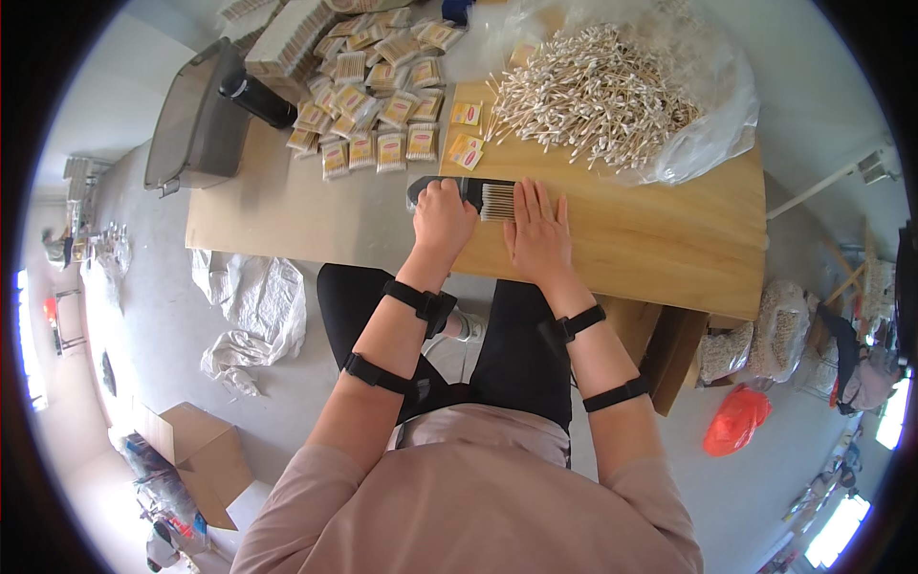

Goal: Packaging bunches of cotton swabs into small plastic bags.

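Observation:
My left hand (443, 220) grips a dark flat holder (469, 191) lying on the wooden table (660, 239). A neat row of cotton swabs (497, 201) lies in the holder, just right of that hand. My right hand (537, 230) rests flat on the table with fingers spread, its fingertips touching the swab row. Behind both hands a large loose heap of cotton swabs (598, 91) lies on a clear plastic sheet (712, 115). Two small yellow packets (466, 134) lie between the holder and the heap.
Several filled yellow swab packets (378, 100) cover the table's far left. A grey plastic bin (196, 124) and a black cylinder (256, 99) stand beyond them. On the floor are crumpled white sheeting (251, 316), a cardboard box (196, 459), filled sacks (779, 330) and a red bag (734, 418).

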Demonstrator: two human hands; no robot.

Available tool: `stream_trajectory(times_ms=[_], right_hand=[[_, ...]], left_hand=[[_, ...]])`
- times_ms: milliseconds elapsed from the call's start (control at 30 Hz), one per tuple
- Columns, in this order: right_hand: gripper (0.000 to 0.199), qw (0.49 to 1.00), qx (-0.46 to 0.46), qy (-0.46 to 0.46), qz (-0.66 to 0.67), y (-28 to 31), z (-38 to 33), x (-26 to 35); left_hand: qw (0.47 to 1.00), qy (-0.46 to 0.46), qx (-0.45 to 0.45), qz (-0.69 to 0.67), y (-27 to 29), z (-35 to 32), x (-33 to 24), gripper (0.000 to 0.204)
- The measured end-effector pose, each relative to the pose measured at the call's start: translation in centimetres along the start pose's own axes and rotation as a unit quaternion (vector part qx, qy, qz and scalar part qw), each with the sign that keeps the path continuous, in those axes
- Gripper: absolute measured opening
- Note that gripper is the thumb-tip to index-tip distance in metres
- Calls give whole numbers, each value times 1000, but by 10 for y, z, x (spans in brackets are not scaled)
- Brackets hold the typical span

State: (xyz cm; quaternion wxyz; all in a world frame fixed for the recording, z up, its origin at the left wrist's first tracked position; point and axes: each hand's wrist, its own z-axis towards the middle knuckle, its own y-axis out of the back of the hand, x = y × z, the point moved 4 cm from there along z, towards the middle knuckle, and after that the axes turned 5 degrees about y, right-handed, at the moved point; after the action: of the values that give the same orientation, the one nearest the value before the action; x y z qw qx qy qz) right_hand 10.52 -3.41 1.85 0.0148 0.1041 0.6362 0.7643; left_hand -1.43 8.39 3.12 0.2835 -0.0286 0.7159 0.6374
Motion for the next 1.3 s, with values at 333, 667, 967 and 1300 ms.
stream_trajectory(times_ms=[333, 667, 967, 1300], right_hand=[[56, 999, -23, 28, 4, -5, 9, -2], [53, 998, -16, 64, 18, -7, 27, 7], [57, 998, -30, 35, 31, -15, 32, 34], [63, 1000, -4, 17, 11, -17, 37, 53]], left_hand=[[998, -3, 64, 25, -8, 16, 8, 16], [991, -43, 59, -109, -5, 13, 19, 13], [997, -28, 26, -73, -6, 9, 18, 16], [991, -25, 10, -133, -7, 7, 26, 21]])
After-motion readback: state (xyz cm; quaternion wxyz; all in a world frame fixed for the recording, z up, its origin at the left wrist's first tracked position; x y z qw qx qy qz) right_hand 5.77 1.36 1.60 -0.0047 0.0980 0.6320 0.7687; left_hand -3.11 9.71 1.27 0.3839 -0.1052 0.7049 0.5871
